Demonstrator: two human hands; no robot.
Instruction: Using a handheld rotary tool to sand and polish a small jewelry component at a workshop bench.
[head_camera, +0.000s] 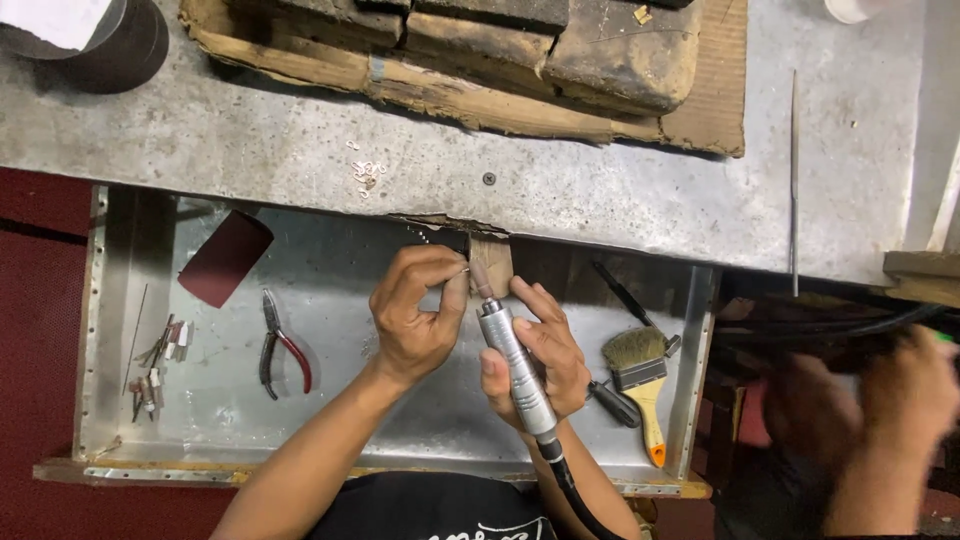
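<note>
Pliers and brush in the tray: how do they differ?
The pliers lie left of the left hand; the brush lies right of the right hand, which grips the rotary tool. The pliers are metal with red handles, jaws pointing up; the brush has tan bristles and a yellow, orange-tipped handle pointing down. Both rest untouched, flat on the tray.
</note>
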